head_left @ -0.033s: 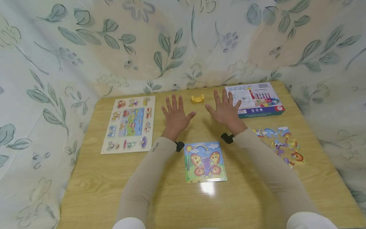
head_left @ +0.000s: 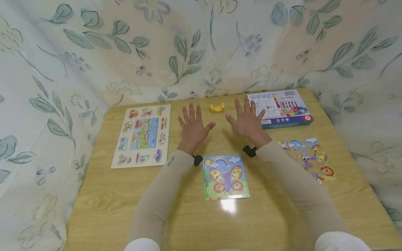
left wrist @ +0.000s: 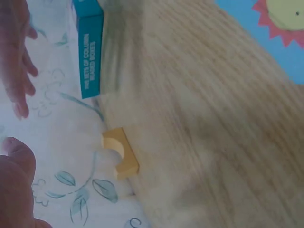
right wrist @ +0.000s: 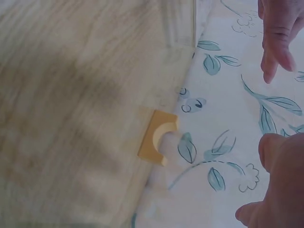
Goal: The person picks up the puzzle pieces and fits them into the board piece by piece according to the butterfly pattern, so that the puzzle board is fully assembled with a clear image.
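Both hands are spread above the table with straight fingers and hold nothing. The left hand (head_left: pixel 193 131) is between the peg puzzle board (head_left: pixel 163 153) and a small yellow arch-shaped block (head_left: pixel 217 108). The right hand (head_left: pixel 248 123) is just right of that block, its fingertips overlapping the left edge of a bead box (head_left: pixel 284 122) in the head view. Nearer the body, between the forearms, lies a square butterfly puzzle (head_left: pixel 226 177). In the left wrist view the yellow block (left wrist: pixel 122 154) stands at the table's edge; the right wrist view shows the same block (right wrist: pixel 156 138).
Loose puzzle pieces or a second butterfly picture (head_left: pixel 309 158) lie at the right, partly behind the right forearm. A floral cloth (head_left: pixel 176 52) hangs behind and beside the wooden table (head_left: pixel 103 195). Black wrist devices (head_left: pixel 197 160) are on both wrists.
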The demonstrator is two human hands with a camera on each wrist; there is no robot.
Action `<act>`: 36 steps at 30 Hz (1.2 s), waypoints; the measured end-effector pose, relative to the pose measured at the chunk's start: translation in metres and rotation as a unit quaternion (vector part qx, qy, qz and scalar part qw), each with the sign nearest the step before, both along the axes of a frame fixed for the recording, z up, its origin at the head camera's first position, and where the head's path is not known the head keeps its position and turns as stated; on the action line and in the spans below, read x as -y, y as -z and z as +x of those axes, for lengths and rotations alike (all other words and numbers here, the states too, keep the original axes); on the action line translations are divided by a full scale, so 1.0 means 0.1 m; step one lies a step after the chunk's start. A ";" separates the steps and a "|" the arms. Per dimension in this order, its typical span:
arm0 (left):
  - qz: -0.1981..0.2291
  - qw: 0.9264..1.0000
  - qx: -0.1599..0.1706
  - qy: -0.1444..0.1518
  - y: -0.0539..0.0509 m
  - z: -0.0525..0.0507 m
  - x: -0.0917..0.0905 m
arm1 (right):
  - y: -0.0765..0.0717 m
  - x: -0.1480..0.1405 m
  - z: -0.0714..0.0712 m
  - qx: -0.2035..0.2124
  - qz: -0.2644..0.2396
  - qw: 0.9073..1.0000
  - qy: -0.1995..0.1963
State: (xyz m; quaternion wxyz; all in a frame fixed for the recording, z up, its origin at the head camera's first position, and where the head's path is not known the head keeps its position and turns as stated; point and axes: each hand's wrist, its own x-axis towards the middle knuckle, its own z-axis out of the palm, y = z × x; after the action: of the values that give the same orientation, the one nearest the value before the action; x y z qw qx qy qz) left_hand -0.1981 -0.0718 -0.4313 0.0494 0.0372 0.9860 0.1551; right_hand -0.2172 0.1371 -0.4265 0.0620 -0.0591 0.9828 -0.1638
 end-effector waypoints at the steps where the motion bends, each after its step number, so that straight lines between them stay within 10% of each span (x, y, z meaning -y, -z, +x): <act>1: -0.001 1.000 0.002 0.002 0.00 0.01 0.00 | 0.01 0.00 0.00 0.003 0.001 1.000 0.001; 9: 0.003 0.997 0.056 0.055 0.02 0.31 0.15 | 0.03 -0.15 0.07 0.030 -0.017 0.999 -0.011; 16: 0.038 0.977 0.134 0.161 0.22 1.03 0.45 | -0.14 -0.85 0.33 0.073 -0.019 0.995 -0.058; 22: 0.092 0.974 0.118 0.173 0.46 1.44 0.51 | -0.05 -1.43 0.52 0.130 0.038 0.988 -0.069; 36: 0.053 0.987 0.087 0.122 0.59 1.37 0.35 | 0.36 -1.58 0.46 0.116 0.047 0.990 -0.070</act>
State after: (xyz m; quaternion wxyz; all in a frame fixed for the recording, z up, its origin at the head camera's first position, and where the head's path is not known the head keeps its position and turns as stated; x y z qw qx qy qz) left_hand -0.0614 -0.1069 -0.4898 0.1515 0.1460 0.9564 0.2024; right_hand -0.1711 0.2955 -0.4626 0.1901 -0.1051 0.9689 -0.1182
